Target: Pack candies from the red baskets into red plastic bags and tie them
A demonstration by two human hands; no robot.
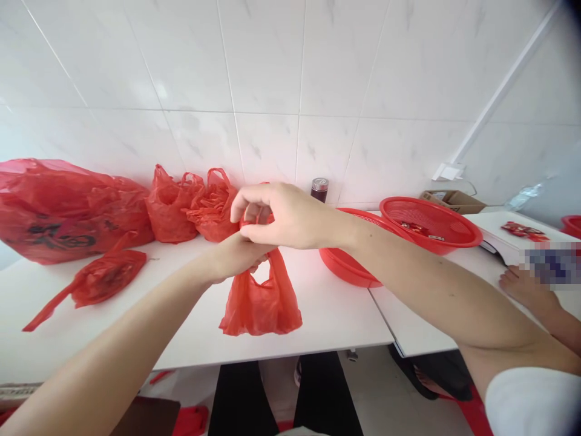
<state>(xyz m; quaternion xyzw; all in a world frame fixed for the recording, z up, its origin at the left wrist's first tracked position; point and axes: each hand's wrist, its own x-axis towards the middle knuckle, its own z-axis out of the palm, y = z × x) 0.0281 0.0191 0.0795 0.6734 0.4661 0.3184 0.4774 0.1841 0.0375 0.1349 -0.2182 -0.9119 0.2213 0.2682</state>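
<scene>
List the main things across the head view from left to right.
Large red bag → upright red bag → red bag of crumpled plastic → held red bag → dark flask → nearer red basket → farther red basket → clear plastic bottle → red container at the edge.

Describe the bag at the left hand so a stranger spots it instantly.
Find the white table, then the left hand above it. The small red bag spreads just below; unlike the red bags farther left, its handles reach that hand.
</scene>
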